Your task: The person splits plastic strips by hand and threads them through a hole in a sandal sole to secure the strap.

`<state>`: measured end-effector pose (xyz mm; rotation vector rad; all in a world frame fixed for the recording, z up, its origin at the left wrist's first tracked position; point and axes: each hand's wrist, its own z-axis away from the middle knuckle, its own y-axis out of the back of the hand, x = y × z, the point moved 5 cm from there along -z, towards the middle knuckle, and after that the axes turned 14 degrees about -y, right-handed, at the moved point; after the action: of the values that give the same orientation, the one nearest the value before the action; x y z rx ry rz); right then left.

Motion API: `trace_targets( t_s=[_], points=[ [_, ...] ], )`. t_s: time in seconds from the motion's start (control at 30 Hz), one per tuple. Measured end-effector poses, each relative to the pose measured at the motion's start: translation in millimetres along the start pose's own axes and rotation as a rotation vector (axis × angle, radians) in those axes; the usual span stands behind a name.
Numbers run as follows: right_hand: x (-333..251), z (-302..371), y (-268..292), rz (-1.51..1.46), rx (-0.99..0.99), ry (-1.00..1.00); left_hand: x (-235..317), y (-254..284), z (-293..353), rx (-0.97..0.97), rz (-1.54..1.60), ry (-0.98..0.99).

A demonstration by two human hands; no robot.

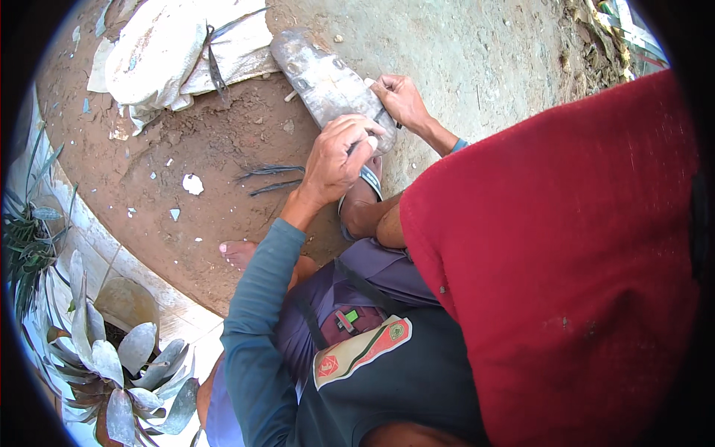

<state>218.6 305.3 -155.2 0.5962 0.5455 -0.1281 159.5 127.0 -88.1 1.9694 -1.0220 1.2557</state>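
Note:
A worn grey sandal [320, 74] lies tilted in front of me, its dirty, pale-blotched sole facing up. My left hand [342, 158] is closed at its near end, fingers curled over the sole. Beside its right edge, my right hand [402, 103] is closed in a pinch, and a small pale tip shows by the fingers. What the right fingers grip is not clear. A bit of dark material shows between the hands at the sandal's edge. Just below the hands is a foot in a sandal with a light strap [369, 179]. The other foot [237, 253] is bare.
A white sack [160, 56] with dark ties lies at the upper left. Black strips [275, 179] and a white fragment [193, 184] rest on the brown dirt. A broad-leaved plant [119, 365] stands lower left beside a pale curb [167, 298]. Red cloth [566, 246] fills the right side.

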Motion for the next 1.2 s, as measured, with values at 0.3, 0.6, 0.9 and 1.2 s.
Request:
trace_targets(
  t_s=[0.3,0.6,0.9,1.2],
  points=[
    [-31,-40,24,0.188,0.3,0.044,17,-22,-34,0.016,-0.251,-0.246],
    [-50,-64,32,0.085,0.396,0.179,1,-10,-53,0.537,0.203,0.339],
    [-69,-67,44,0.019,0.506,0.361,-13,-10,-49,0.748,0.49,0.312],
    [-66,-64,35,-0.044,0.438,0.455,0,-13,-41,0.69,0.432,0.324]
  ],
)
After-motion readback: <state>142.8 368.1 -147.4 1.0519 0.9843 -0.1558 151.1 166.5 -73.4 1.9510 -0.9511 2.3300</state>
